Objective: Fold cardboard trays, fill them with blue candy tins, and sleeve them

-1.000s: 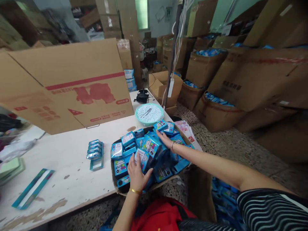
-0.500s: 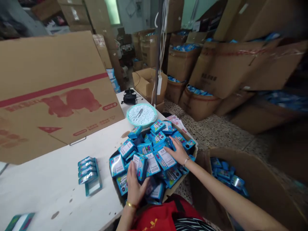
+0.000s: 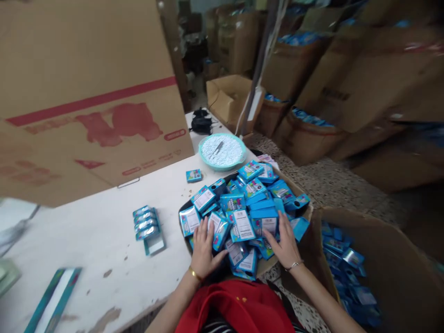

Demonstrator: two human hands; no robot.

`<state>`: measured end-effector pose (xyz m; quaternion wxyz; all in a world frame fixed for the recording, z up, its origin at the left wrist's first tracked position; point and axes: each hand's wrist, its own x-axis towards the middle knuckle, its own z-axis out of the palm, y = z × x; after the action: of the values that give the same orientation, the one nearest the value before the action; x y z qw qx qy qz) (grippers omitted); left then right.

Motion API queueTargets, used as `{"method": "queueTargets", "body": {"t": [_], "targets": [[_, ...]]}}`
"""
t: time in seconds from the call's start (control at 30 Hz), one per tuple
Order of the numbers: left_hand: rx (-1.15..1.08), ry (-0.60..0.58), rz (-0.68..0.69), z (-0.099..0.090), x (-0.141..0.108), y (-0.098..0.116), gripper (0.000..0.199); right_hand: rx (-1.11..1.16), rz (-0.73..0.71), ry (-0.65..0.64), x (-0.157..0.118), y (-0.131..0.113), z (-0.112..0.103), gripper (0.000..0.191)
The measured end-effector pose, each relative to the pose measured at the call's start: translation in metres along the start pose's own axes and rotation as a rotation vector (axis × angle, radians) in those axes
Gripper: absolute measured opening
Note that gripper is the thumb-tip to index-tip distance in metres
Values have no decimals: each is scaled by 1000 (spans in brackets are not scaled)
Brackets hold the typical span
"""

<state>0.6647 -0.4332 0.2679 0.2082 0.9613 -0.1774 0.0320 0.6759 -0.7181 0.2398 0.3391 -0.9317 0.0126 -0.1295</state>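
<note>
A heap of small blue printed boxes (image 3: 242,225) fills a shallow cardboard container (image 3: 274,262) at the table's corner. My left hand (image 3: 204,249) rests on the near left of the heap, fingers stretched over the boxes. On the right side, my right hand (image 3: 285,241) touches boxes with thumb and fingers apart. Neither hand grips a box. One single blue box (image 3: 193,175) lies on the white table beyond the heap. Left of the heap, several blue boxes stand in a row in an open display tray (image 3: 156,244).
A turquoise bowl (image 3: 222,167) of small white pieces holds a metal tool. A large carton (image 3: 104,120) stands at the table's back left. A flat printed card piece (image 3: 52,300) lies front left. Right of me is a deep carton (image 3: 381,240) containing more blue boxes.
The view has tilted down and turned left. My right hand has drawn back toward me over the heap. A blue box from the heap's far left edge now lies on the table.
</note>
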Motion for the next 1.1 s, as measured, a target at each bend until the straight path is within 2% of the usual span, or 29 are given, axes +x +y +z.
{"method": "queueTargets", "body": {"t": [0.07, 0.13, 0.23, 0.3, 0.37, 0.43, 0.53, 0.6, 0.67, 0.77, 0.93, 1.0, 1.1], "targets": [[-38, -1, -40, -1, -7, 7, 102, 8, -27, 5, -4, 0, -5, 81], [-88, 50, -121, -4, -17, 13, 103, 31, -33, 10, -5, 0, -9, 83], [-142, 211, -326, -6, -38, 12, 79, 71, -35, 26, -3, 0, -15, 83], [-165, 348, -505, -7, -57, 4, 64, 88, -48, 55, 0, 1, -18, 83], [-172, 480, -698, -8, -80, -10, 57, 102, -61, 84, 5, 1, -20, 83], [-153, 539, -867, -9, -106, -27, 56, 115, -70, 92, 11, -1, -21, 83], [-81, 443, -1064, -11, -141, -53, 56, 127, -107, 100, 19, -13, -22, 82], [-43, 363, -1167, -11, -155, -73, 57, 135, -140, 117, 20, -28, -23, 81], [-24, 311, -1247, -13, -161, -99, 57, 145, -159, 118, 19, -48, -21, 80], [-13, 203, -1323, -19, -155, -151, 53, 109, -164, 105, 12, -84, -13, 73], [-84, -71, -1271, -29, -131, -242, 32, -152, -172, 158, 5, -140, 25, 58], [-109, -148, -1193, -29, -125, -269, 23, -209, -129, 198, 6, -157, 43, 59], [-116, -186, -1086, -31, -123, -296, 17, -195, -50, 251, 11, -180, 63, 58]]}}
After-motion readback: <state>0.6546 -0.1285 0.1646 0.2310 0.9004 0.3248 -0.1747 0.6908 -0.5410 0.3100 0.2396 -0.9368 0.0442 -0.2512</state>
